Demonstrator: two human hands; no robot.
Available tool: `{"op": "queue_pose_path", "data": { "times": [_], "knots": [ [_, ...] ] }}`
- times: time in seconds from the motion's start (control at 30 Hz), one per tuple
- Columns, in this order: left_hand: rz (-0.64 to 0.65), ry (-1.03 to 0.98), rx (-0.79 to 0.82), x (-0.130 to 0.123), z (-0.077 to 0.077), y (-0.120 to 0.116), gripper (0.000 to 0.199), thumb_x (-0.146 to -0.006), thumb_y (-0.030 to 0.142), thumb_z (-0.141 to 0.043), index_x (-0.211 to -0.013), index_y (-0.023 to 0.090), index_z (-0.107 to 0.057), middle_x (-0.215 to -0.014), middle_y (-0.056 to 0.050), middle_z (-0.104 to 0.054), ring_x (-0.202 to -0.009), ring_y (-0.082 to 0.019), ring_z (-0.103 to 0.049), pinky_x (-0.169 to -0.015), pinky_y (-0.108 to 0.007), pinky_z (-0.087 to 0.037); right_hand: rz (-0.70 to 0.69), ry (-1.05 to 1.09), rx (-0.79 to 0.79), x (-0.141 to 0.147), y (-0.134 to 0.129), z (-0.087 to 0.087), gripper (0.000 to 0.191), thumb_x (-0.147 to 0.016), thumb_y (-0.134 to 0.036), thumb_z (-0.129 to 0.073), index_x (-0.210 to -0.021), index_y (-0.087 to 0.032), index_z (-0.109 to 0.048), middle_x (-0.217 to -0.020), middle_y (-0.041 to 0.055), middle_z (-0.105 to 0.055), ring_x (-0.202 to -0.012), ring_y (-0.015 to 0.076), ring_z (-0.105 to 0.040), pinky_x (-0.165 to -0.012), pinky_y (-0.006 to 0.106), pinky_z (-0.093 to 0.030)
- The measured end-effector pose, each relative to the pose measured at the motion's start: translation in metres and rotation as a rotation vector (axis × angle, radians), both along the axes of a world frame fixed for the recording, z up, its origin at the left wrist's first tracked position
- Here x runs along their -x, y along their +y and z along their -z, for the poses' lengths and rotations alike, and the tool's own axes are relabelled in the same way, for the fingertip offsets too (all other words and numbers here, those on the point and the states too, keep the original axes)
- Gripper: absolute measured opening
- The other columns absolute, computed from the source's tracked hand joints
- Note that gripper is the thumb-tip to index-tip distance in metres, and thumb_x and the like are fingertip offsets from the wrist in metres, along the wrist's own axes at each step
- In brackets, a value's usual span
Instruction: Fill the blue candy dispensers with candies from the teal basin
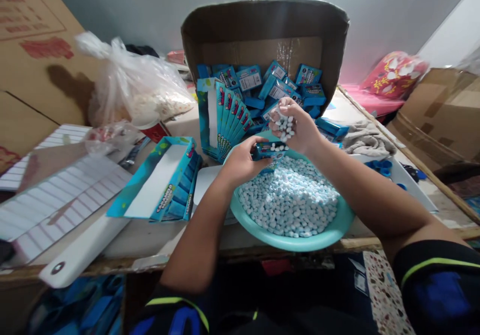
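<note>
My left hand (245,162) grips a small blue candy box (269,149) on its side, with white candies showing at its open end. Just above that end, my right hand (294,122) is closed around a handful of pale candies (285,126), some visible between the fingers. Both hands are over a turquoise bowl (292,245) filled with pale blue and white candies (290,200). Behind the bowl, a cardboard box (258,22) lies open toward me with several blue candy boxes (249,80) piled in it.
Blue display cartons (161,180) and fanned flat cartons (232,120) stand left of the bowl. A white-handled tool (82,250) juts past the table edge. Plastic bags (138,80) sit back left. On the right are a grey cloth (365,137) and a white tray (412,192).
</note>
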State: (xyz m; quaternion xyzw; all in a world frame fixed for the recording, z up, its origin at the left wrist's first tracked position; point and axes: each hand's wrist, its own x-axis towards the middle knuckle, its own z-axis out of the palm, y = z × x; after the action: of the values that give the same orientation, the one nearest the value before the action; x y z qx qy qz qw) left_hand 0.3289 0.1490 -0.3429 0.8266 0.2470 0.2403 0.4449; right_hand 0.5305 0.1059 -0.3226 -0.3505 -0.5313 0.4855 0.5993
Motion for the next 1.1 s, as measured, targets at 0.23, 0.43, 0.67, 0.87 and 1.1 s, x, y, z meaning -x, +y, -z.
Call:
{"op": "queue_pose_path", "data": {
  "times": [0.23, 0.43, 0.67, 0.87, 1.1],
  "knots": [
    [0.004, -0.065, 0.044, -0.001, 0.006, 0.001, 0.054, -0.081, 0.031, -0.082, -0.131, 0.021, -0.066, -0.123, -0.010, -0.073, -0.108, -0.027, -0.072, -0.092, -0.040, -0.059, 0.056, 0.128, -0.017, 0.003, -0.005, -0.005, 0.045, -0.075, -0.045, -0.078, -0.095, -0.027, -0.041, -0.081, -0.0029, -0.048, -0.073, 0.0147, -0.051, -0.062, 0.027, -0.044],
    [0.023, -0.057, 0.036, 0.000, 0.008, 0.003, 0.053, -0.082, 0.029, -0.080, -0.132, 0.020, -0.066, -0.118, -0.010, -0.075, -0.106, -0.027, -0.072, -0.089, -0.038, -0.059, 0.108, 0.144, 0.038, 0.012, -0.010, -0.007, 0.042, -0.075, -0.045, -0.076, -0.087, -0.026, -0.041, -0.082, -0.0015, -0.051, -0.075, 0.0159, -0.051, -0.065, 0.030, -0.046],
    [-0.003, -0.105, 0.033, -0.002, 0.009, 0.002, 0.051, -0.081, 0.029, -0.082, -0.128, 0.019, -0.067, -0.114, -0.009, -0.075, -0.102, -0.025, -0.072, -0.086, -0.035, -0.057, 0.014, 0.114, 0.026, 0.001, -0.010, -0.009, 0.049, -0.078, -0.058, -0.074, -0.073, -0.024, -0.040, -0.083, 0.0019, -0.055, -0.082, 0.0188, -0.056, -0.073, 0.034, -0.051],
    [-0.063, -0.159, 0.076, -0.007, 0.008, 0.003, 0.050, -0.077, 0.023, -0.082, -0.124, 0.017, -0.068, -0.102, -0.008, -0.075, -0.093, -0.023, -0.072, -0.079, -0.031, -0.055, 0.007, 0.080, -0.028, 0.004, -0.007, -0.008, 0.046, -0.084, -0.063, -0.069, -0.071, -0.023, -0.050, -0.081, 0.0013, -0.061, -0.082, 0.0190, -0.063, -0.079, 0.035, -0.055],
    [-0.059, -0.215, 0.122, -0.006, 0.010, 0.006, 0.051, -0.076, 0.026, -0.084, -0.123, 0.018, -0.068, -0.109, -0.009, -0.076, -0.102, -0.026, -0.072, -0.085, -0.034, -0.056, 0.029, 0.003, -0.165, 0.014, -0.006, -0.006, 0.039, -0.085, -0.058, -0.073, -0.072, -0.021, -0.069, -0.075, 0.0027, -0.069, -0.077, 0.0191, -0.069, -0.081, 0.035, -0.058]
  ]
}}
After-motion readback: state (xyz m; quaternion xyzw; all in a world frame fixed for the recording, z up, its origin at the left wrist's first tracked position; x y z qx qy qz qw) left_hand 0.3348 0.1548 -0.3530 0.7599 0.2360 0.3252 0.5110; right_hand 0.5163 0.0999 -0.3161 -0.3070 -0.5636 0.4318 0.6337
